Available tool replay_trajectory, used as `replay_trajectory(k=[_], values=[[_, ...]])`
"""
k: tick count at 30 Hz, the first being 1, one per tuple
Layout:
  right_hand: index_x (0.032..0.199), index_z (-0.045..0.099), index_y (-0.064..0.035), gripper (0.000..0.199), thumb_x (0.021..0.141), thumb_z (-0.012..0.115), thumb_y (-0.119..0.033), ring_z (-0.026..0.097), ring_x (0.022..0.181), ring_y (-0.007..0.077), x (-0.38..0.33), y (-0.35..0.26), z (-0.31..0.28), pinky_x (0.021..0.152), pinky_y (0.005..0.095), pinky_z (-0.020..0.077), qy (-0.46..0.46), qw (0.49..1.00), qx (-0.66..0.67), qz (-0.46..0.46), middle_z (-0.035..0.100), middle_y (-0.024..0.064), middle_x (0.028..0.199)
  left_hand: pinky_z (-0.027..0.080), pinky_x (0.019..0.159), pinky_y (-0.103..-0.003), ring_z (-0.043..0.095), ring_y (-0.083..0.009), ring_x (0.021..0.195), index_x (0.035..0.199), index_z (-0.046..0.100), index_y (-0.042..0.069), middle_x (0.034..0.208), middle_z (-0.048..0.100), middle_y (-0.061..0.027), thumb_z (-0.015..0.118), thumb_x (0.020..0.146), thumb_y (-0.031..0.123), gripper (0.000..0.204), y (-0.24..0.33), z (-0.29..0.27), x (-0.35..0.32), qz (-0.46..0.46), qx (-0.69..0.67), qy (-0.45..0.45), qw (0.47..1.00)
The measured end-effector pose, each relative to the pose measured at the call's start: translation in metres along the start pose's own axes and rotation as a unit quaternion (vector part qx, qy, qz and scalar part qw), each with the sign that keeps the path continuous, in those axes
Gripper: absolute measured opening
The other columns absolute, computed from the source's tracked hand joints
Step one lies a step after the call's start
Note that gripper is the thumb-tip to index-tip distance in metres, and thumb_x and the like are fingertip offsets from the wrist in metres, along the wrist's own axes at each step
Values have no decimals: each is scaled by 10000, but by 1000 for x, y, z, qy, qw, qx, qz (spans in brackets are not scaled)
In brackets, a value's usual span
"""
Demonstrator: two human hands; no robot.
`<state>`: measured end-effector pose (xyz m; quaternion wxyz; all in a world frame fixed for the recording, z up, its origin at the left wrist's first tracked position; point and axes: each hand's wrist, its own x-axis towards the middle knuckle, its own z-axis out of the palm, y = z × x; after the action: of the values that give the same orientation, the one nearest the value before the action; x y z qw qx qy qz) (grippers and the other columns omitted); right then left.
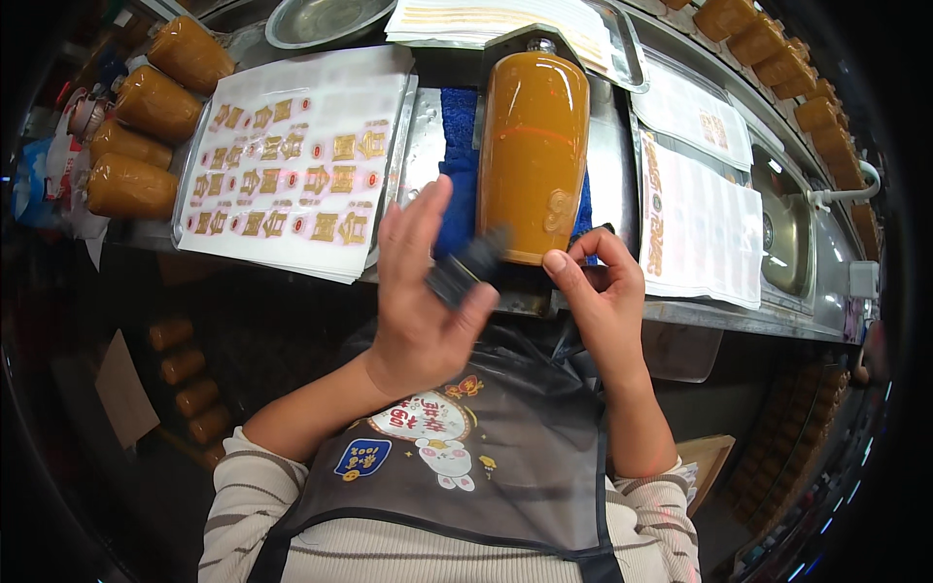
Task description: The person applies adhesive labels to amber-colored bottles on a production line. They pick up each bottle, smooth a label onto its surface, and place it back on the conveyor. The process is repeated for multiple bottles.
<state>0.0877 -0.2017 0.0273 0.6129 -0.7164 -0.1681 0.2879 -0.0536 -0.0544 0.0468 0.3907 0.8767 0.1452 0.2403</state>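
A large glossy amber-brown bottle lies on its side, its metallic neck pointing away from me and its base toward me. A small gold emblem sits on its surface near the base. With thumb and fingers, my right hand grips the bottle's base edge at the right. Just left of the base, my left hand has a blurred black block-shaped tool between thumb and palm, its fingers pointing up. Blue cloth lies under and beside the bottle.
Left stand a stack of sheets with gold-and-red decals and several brown bottles. On the right are more decal sheets and a metal sink. A metal bowl is at the back. The metal counter's front edge runs before me.
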Motion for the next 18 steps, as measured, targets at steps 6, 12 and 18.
replay_trajectory(k=[6, 12, 18], values=[[773, 545, -27, 285, 856, 785, -156, 379, 568, -13, -1, 1, 1, 490, 179, 273, 4, 1000, 4, 4, 502, -34, 778, 59, 1100, -722, 120, -596, 1445, 931, 781, 65, 1572, 106, -394, 737, 842, 314, 268, -7, 11, -16, 47, 180, -50, 981], [767, 544, -30, 288, 854, 789, -155, 381, 565, -13, -1, -3, 1, 489, 179, 272, 2, 1000, 5, 8, 502, -33, 774, 62, 1098, -724, 134, -575, 1454, 911, 773, 28, 1551, 110, -428, 735, 852, 313, 294, -10, 8, -21, 24, 174, -37, 984], [772, 557, -28, 286, 855, 788, -175, 386, 568, -1, 0, 4, -2, 493, 188, 286, 1, 1000, -7, 4, 511, -16, 806, 85, 1095, -719, 225, -562, 1435, 893, 761, -19, 1529, 144, -450, 731, 857, 297, 320, -12, 1, -22, 33, 180, -47, 982]])
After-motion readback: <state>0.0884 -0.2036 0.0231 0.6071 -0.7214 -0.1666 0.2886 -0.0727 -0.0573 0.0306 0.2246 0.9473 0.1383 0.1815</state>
